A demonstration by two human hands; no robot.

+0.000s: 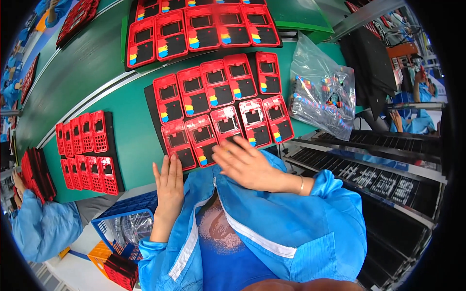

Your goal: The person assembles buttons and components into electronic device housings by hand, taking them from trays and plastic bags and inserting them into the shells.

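Two rows of red plastic device housings (217, 80) lie on a black mat (152, 104) in front of me. Each has a dark window, and most show a small yellow-and-blue piece in the lower part. My left hand (168, 189) is open, its straight fingertips at the lower edge of the near-left housing (175, 139), where I see no coloured piece. My right hand (250, 167) hovers palm down with fingers stretched over the near row. It partly covers the middle housing (226, 121); what lies under the palm is hidden.
More red housings (199, 22) fill a mat beyond. Red keypad-fronted housings (99, 128) lie on another mat at left. A clear bag (323, 87) of small coloured parts rests at right, beside a slotted rack (374, 169). A blue crate (104, 228) stands below; a co-worker's sleeve (46, 225) shows left.
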